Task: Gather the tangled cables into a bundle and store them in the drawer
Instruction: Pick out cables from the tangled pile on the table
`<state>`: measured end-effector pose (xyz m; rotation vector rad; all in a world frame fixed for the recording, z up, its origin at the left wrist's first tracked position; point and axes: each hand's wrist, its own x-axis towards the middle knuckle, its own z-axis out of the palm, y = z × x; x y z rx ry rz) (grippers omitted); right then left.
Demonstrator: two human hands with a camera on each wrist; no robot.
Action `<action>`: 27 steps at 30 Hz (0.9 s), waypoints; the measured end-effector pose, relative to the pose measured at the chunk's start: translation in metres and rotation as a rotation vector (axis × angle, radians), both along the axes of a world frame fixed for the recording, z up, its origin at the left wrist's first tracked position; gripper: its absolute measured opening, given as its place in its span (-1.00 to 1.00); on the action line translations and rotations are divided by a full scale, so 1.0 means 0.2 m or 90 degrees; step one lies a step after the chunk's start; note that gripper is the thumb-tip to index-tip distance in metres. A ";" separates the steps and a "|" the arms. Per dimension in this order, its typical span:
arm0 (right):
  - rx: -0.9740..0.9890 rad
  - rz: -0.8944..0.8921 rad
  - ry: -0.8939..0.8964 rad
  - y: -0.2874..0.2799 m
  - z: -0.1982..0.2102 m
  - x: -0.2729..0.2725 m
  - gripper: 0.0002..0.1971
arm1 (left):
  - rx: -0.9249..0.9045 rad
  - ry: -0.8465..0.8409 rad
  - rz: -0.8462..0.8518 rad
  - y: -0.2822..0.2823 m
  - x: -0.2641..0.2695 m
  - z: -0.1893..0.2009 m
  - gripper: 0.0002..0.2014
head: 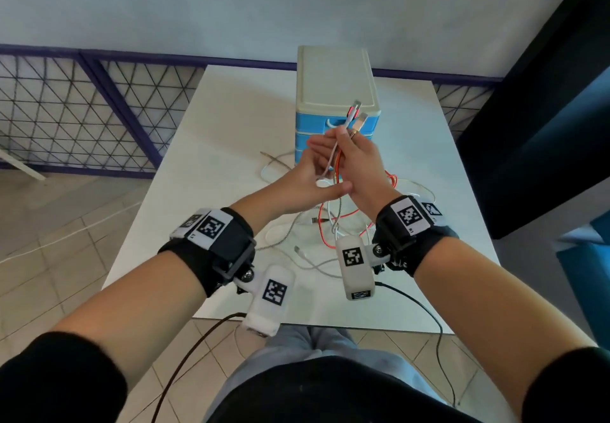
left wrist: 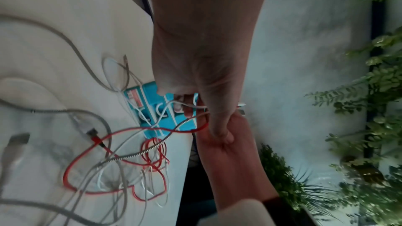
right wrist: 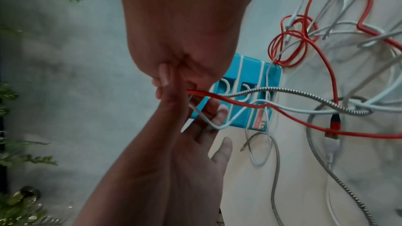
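Several tangled cables [head: 330,224], red, white and braided grey, lie on the white table [head: 231,125] and rise into my hands. My right hand [head: 348,142] grips a bunch of cable ends, whose plugs [head: 355,114] stick up above its fist. Beside it, my left hand [head: 318,158] is stretched out palm up against the strands, its thumb touching the right wrist. In the right wrist view a white cable [right wrist: 204,119] runs across the left fingers [right wrist: 219,112]. Just behind the hands, the blue and cream drawer unit [head: 333,92] has its drawers closed.
A loose braided cable end [head: 274,158] lies left of the drawer unit. A mesh fence [head: 82,109] runs along the far left and a dark cabinet [head: 544,125] stands to the right. Black leads [head: 425,310] hang from the wrist cameras over the table's near edge.
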<state>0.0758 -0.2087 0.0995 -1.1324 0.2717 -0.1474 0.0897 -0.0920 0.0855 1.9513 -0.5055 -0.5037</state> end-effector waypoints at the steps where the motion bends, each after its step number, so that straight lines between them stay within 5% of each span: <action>1: -0.031 -0.001 -0.008 -0.03 0.01 0.00 -0.74 | 0.002 -0.012 0.004 -0.03 0.00 0.01 -0.45; 7: -0.231 -0.019 -0.024 -0.12 0.03 -0.03 -0.70 | 0.039 -0.089 -0.089 -0.09 0.00 0.00 -0.80; 12: -0.048 -0.075 -0.052 -0.13 0.11 -0.03 -0.65 | 0.181 -0.195 -0.176 -0.08 0.05 -0.18 -0.84; 19: -0.090 -0.018 -0.043 -0.19 0.20 -0.06 -0.68 | 0.391 -0.253 -0.148 -0.05 0.09 -0.39 -0.76; 25: -0.114 0.011 -0.072 -0.21 0.22 -0.09 -0.75 | 0.266 -0.187 -0.094 -0.02 0.14 -0.50 -0.93; 27: -0.125 0.010 -0.074 -0.21 0.21 -0.08 -0.74 | 0.178 -0.144 -0.058 0.02 0.15 -0.54 -0.79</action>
